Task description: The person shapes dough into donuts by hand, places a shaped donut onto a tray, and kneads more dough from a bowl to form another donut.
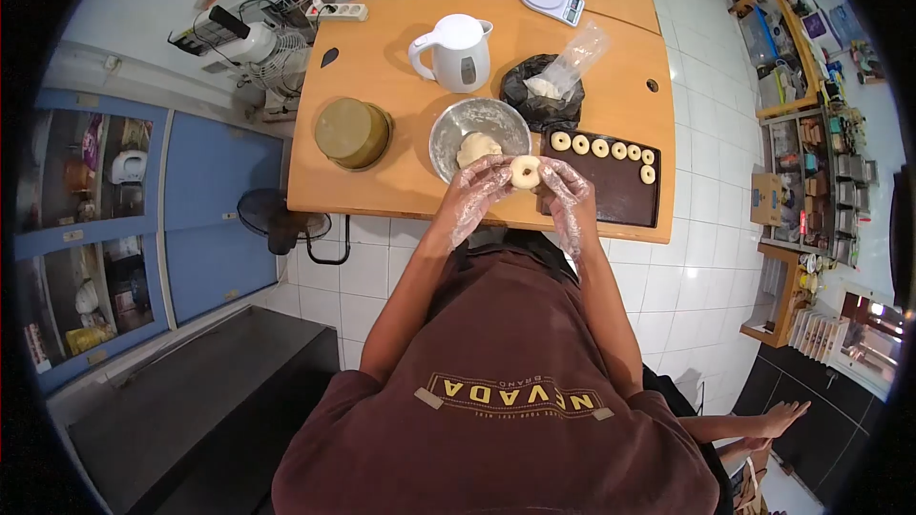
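Between my two hands, just above the table's near edge, is a pale ring of dough (526,172) with a small hole in its middle. My left hand (477,189), in a clear plastic glove, grips the ring's left side. On the other side my right hand (567,187), gloved the same way, has its fingers closed at the ring's right edge. A steel mixing bowl (445,129) with a lump of dough (478,148) inside lies right behind my left hand. To the right, a dark baking tray (615,193) carries several dough rings (600,148) along its far and right edges.
On the wooden table (405,195) stand a white electric kettle (460,52), a brownish round container (353,133), a black bag (534,105) with a clear plastic bag of white stuff, and a kitchen scale (551,2). A black fan (277,219) is left. Another person's hand (778,420) shows lower right.
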`<state>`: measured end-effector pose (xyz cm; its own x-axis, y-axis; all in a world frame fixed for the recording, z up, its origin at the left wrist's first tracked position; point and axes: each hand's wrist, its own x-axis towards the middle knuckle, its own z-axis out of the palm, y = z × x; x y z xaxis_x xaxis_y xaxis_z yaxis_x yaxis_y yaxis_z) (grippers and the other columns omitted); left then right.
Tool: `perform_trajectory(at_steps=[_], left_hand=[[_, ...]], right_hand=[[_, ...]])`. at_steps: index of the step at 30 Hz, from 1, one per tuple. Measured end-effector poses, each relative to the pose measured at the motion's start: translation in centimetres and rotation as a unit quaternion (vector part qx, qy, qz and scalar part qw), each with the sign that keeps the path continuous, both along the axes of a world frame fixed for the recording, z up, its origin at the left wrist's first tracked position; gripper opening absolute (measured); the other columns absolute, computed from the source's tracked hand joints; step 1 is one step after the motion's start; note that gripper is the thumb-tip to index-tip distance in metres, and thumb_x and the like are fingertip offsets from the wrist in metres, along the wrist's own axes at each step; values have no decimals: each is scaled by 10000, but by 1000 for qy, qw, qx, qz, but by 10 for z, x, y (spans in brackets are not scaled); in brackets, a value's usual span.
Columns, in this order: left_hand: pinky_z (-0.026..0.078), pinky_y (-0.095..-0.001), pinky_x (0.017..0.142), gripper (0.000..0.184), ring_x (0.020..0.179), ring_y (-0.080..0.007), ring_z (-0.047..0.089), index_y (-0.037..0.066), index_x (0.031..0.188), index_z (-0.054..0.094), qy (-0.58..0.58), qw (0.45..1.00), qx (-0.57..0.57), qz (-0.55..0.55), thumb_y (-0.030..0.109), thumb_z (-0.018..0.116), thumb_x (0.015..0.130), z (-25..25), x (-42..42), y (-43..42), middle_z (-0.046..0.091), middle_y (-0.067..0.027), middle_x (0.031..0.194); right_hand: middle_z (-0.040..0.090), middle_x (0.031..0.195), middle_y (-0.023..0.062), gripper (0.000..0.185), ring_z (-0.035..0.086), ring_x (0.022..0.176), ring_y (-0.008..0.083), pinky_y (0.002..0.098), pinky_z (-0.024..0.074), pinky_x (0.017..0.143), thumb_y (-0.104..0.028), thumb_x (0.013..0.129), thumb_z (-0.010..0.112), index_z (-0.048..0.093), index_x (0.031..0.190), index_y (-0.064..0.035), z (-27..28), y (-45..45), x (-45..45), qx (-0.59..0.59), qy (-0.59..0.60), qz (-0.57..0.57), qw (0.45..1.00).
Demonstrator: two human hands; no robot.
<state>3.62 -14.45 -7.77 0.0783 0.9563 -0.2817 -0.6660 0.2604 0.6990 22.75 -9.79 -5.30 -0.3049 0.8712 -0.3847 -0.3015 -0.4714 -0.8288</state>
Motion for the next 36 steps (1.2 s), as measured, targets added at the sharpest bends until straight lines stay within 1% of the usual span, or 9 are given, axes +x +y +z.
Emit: perform_trajectory(at_steps=[8, 11, 17, 24, 25, 29, 32, 33, 36], left_hand=[[547, -370, 1058, 360, 1206, -226, 649, -53, 1329, 583, -1, 999, 3, 37, 90, 664, 1009, -3, 15, 17, 641, -148, 1316], [550, -359, 1047, 374, 1195, -222, 653, -63, 1328, 581, 13, 999, 17, 26, 82, 679, 998, -8, 23, 25, 649, -156, 1307], [542, -332, 1018, 407, 1166, -198, 654, -82, 1337, 576, 63, 998, 14, -8, 87, 699, 987, -5, 50, 42, 673, -157, 1266], [553, -311, 975, 470, 1136, -182, 663, -58, 1366, 558, 102, 994, 19, -43, 64, 737, 948, 1, 108, 72, 674, -160, 1245], [555, -309, 968, 492, 1129, -182, 666, -49, 1374, 550, 104, 993, 24, -40, 47, 746, 934, -3, 119, 77, 674, -156, 1239], [548, -316, 991, 473, 1130, -183, 663, -48, 1363, 569, 87, 996, 19, -29, 46, 747, 935, -31, 158, 97, 673, -135, 1257], [537, -311, 1001, 458, 1141, -178, 654, -53, 1355, 592, 140, 990, 13, -23, 59, 747, 939, -23, 186, 110, 669, -127, 1280], [537, -286, 979, 410, 1137, -158, 650, -63, 1308, 619, 126, 992, 14, -15, 40, 744, 931, -21, 197, 113, 677, -116, 1239], [532, -280, 980, 410, 1145, -152, 645, -60, 1321, 621, 151, 988, 8, -18, 49, 737, 943, -16, 226, 122, 678, -111, 1249]], right_hand=[[720, 1121, 93, 241, 689, 1030, 163, 323, 579, 887, -69, 1001, 678, 671, 1221, 32, -11, 7, 8, -32, 58, -24, 998], [721, 1111, 81, 268, 699, 1018, 164, 309, 586, 858, -75, 998, 686, 661, 1248, 19, -5, 13, 11, 13, 50, -30, 998], [732, 1060, 43, 263, 695, 961, 122, 269, 577, 786, -121, 992, 716, 691, 1227, -4, -7, 34, 44, 94, -100, 27, 990], [726, 1046, 31, 218, 656, 943, 85, 267, 543, 876, -107, 994, 714, 709, 1175, 14, -19, 65, 94, 109, -123, -31, 986], [727, 1101, 27, 249, 650, 967, 75, 258, 541, 826, -109, 996, 713, 704, 1219, 1, -21, 71, 106, 124, -137, -15, 983], [719, 1125, 53, 245, 665, 1015, 108, 279, 559, 894, -96, 1015, 676, 687, 1231, 19, -20, 90, 151, 94, -128, 6, 987], [706, 1184, 82, 256, 676, 1061, 147, 313, 589, 926, -78, 1030, 638, 675, 1261, 24, -32, 101, 186, 44, -44, 1, 998], [682, 1254, 100, 268, 678, 1094, 178, 345, 606, 950, -63, 1041, 604, 660, 1288, 24, -35, 104, 198, 22, -10, -10, 1000], [660, 1297, 116, 284, 669, 1133, 200, 350, 607, 962, -71, 1058, 572, 638, 1319, 21, -46, 108, 235, 31, 28, -6, 999]])
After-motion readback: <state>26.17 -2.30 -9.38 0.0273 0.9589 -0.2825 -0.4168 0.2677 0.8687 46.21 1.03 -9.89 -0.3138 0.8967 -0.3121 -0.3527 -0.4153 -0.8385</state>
